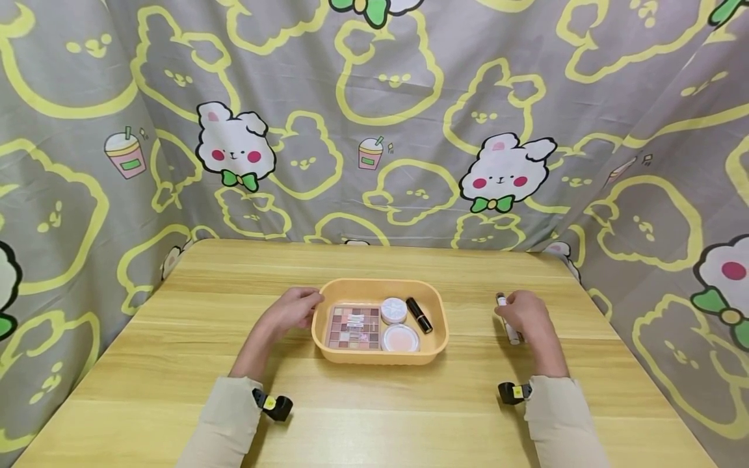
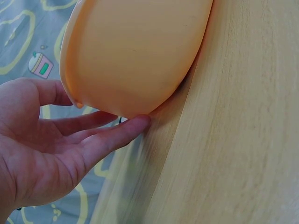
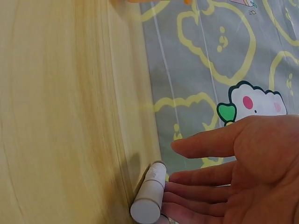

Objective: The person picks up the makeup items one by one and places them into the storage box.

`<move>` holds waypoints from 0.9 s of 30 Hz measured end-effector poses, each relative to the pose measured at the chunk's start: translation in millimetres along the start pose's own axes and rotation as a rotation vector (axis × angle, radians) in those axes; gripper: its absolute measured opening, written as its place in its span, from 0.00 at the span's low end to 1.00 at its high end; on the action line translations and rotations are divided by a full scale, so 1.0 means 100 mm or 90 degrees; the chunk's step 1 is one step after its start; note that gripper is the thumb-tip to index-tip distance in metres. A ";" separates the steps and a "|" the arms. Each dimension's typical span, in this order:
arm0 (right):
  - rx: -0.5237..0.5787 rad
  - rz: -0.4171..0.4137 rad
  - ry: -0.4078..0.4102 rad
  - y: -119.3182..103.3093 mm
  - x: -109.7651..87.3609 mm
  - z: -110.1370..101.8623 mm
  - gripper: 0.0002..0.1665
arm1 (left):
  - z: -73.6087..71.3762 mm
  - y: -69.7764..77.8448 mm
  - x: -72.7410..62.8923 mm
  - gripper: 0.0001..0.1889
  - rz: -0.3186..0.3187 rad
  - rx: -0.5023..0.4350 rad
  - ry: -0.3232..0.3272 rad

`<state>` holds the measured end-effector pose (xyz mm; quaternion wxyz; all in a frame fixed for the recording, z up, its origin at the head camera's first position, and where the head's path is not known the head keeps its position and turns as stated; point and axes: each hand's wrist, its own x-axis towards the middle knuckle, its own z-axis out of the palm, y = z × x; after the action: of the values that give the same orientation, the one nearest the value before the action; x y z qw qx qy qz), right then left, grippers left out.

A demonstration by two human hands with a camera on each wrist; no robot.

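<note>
An orange plastic basket [image 1: 383,357] stands on the table with an eyeshadow palette [image 1: 354,327], two round compacts, the upper one white-lidded [image 1: 394,311] and the lower one pinkish [image 1: 400,338], and a black lipstick tube [image 1: 419,316] inside. My left hand [image 1: 294,308] is at the basket's left end. In the left wrist view, its thumb reaches the lower wall and a finger lies by the rim. A slim white tube [image 3: 152,189] with thin bands lies on the table to the right of the basket. My right hand [image 1: 526,313] is beside it, fingers extended and thumb held apart.
The wooden table [image 1: 374,416] reaches back to a grey curtain [image 1: 328,214] with cartoon prints, which also hangs on both sides. Small black wrist cameras sit at the left cuff [image 1: 225,413] and the right cuff [image 1: 558,409].
</note>
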<state>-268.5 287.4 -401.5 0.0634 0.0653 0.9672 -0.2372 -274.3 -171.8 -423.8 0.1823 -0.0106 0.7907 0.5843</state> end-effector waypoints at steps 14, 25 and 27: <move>-0.011 0.004 -0.017 -0.05 0.00 0.02 0.33 | 0.00 0.00 0.00 0.31 -0.010 -0.004 0.003; -0.006 0.007 -0.018 -0.08 0.01 0.07 0.36 | 0.00 0.00 0.00 0.30 -0.007 0.003 0.009; -0.020 0.004 -0.015 -0.08 0.02 0.09 0.36 | 0.00 0.01 0.00 0.30 -0.006 0.006 0.009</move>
<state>-270.8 276.4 -405.8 0.0767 0.0642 0.9698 -0.2225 -274.3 -171.8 -423.1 0.1794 -0.0180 0.7946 0.5798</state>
